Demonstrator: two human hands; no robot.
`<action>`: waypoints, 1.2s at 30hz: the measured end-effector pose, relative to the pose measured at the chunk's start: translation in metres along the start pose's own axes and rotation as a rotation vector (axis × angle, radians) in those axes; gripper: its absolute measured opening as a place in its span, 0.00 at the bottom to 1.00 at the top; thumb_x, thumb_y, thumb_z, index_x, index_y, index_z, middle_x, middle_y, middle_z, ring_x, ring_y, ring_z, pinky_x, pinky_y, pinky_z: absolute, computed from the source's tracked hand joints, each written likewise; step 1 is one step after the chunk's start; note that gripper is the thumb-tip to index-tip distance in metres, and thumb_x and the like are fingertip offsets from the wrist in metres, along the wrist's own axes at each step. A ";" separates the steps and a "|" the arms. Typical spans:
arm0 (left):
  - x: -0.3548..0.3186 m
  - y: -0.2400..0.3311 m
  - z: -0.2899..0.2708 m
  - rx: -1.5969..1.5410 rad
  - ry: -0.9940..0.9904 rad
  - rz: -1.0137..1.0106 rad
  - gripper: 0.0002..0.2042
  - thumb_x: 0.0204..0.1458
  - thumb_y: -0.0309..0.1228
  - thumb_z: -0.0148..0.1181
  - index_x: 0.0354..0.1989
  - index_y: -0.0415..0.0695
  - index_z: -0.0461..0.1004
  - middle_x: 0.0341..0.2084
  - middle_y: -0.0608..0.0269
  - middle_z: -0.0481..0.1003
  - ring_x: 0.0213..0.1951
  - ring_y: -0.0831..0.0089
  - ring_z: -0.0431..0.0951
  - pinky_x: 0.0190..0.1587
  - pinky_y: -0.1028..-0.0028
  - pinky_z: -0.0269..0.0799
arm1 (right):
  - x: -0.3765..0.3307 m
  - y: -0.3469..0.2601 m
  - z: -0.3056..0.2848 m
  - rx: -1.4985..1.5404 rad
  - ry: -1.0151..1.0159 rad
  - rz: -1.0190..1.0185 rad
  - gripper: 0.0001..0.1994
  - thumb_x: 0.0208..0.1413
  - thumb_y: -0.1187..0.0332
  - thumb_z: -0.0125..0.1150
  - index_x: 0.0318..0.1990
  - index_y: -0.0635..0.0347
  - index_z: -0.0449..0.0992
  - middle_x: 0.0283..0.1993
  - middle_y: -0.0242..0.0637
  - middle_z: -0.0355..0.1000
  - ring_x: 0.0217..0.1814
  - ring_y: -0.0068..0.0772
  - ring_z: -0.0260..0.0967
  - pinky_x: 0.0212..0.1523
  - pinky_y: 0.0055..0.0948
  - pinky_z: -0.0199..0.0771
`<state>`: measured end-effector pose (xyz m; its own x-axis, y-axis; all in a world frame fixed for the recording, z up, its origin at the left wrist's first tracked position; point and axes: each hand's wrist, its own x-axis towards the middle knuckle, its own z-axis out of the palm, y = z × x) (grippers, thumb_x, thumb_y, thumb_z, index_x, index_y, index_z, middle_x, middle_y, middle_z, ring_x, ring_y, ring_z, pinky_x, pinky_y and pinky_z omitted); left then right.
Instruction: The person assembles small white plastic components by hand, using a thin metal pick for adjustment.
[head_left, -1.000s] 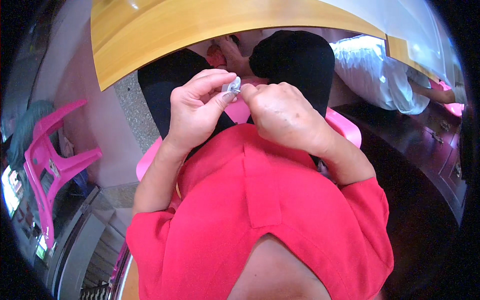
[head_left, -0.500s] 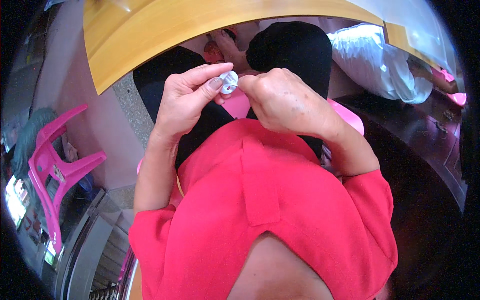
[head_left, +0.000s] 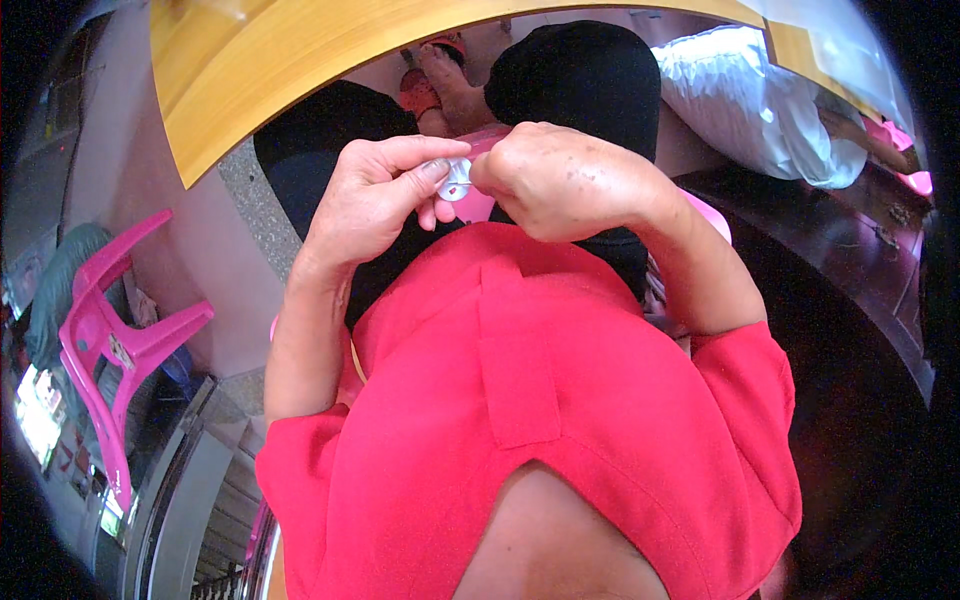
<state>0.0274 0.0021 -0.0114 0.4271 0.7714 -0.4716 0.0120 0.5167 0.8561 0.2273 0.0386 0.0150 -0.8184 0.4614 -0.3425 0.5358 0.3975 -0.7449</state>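
Note:
Between the thumb and fingers of my left hand (head_left: 362, 200) is a small round, whitish, see-through plastic disc (head_left: 455, 183), with a small reddish spot on its face. My right hand (head_left: 572, 188) is closed just right of it, fingertips pinched together at the disc's edge. A thin pin-like line runs from those fingertips onto the disc; what it is, I cannot make out. Both hands are held up over my lap, in front of my red top.
A yellow wooden tabletop (head_left: 330, 65) curves across the far side, beyond my knees. At the left lies a tipped pink plastic stool (head_left: 120, 340). White cloth or bags (head_left: 755, 110) lie at the far right beside a dark, shiny surface (head_left: 830, 235). Another person's arm shows there.
The disc has turned a little in my left fingers and now shows the reddish spot. Both hands stay close together, shifted slightly, with the right wrist raised somewhat.

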 end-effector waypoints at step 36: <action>0.003 0.005 0.011 0.161 0.175 -0.059 0.08 0.53 0.23 0.53 0.37 0.33 0.76 0.21 0.61 0.76 0.19 0.80 0.73 0.21 0.81 0.71 | -0.009 -0.028 0.032 -0.750 0.216 -0.114 0.06 0.45 0.72 0.51 0.26 0.66 0.71 0.19 0.39 0.68 0.20 0.29 0.70 0.16 0.24 0.69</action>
<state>0.0387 0.0032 -0.0060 0.2583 0.8017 -0.5390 0.1821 0.5076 0.8422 0.2132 -0.0016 0.0205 -0.8595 0.4989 -0.1114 0.5109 0.8451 -0.1575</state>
